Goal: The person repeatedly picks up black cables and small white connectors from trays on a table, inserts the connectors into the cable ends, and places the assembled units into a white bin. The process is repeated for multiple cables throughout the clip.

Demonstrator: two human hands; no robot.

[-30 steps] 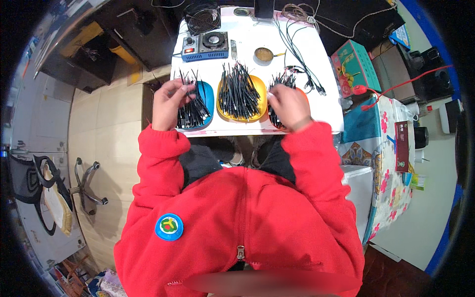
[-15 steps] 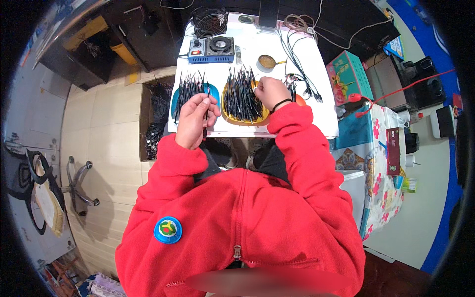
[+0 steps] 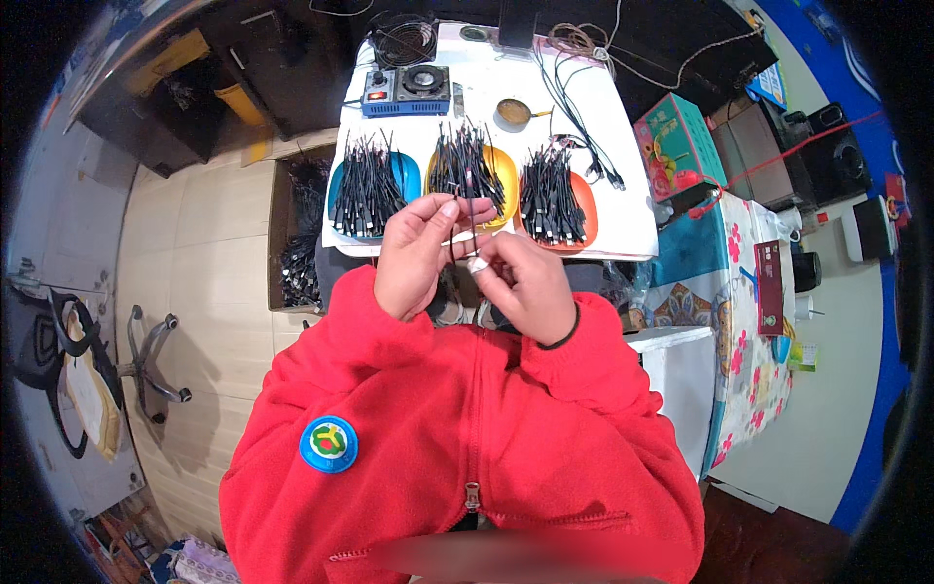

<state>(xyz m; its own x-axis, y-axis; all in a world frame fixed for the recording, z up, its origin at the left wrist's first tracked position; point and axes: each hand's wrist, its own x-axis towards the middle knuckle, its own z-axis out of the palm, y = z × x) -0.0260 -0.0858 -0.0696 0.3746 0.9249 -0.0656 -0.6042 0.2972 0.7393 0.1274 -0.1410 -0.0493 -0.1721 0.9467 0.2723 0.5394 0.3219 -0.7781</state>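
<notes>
Close in front of my chest, both hands meet over the near edge of the white table. My left hand pinches a thin black cable between thumb and fingers. The fingertips of my right hand are closed at the lower part of that cable, with something white on one finger or thumb. A second dark strand seems to show beside it. Beyond the hands, short black cables lie in bundles in a blue tray, a yellow tray and an orange tray.
At the back of the table stand a blue device with knob and red switch, a small round pan and a coiled black cable. Loose cables lie right. A box of black cables is left of the table.
My right hand has come back from beside the yellow tray to the left hand. My left hand has moved right, away from the blue tray. The orange tray is now uncovered.
</notes>
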